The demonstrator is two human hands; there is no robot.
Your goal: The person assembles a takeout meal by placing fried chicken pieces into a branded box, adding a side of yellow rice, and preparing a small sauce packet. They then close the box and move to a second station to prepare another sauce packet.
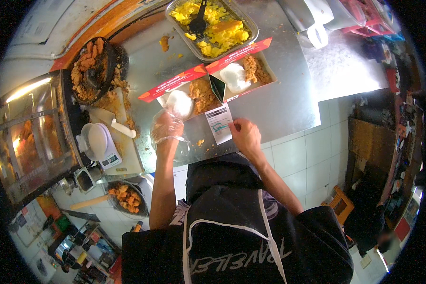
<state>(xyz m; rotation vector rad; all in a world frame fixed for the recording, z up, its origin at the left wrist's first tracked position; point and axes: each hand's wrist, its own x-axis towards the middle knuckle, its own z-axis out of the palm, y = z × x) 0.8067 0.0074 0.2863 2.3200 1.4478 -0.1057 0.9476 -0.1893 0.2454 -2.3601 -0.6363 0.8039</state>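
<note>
Two open red-and-white cardboard food boxes stand side by side on the metal counter. The left box (173, 80) holds a white mound of rice (181, 102) and fried chicken (202, 95). Rice and chicken also fill the right box (252, 51). My left hand (168, 127), in a clear plastic glove, is at the near edge of the left box; crinkled plastic blurs its fingers. Bare, my right hand (246, 135) pinches the right edge of a printed paper slip (218, 124), whose top reaches the boxes' near side.
Beyond the boxes, a tray (256, 34) holds yellow scrambled egg and a black spoon (199, 22). At left are a black pan (110, 59) of chicken, a white-handled knife (123, 128), a scale (102, 146) and a glass display case (35, 137).
</note>
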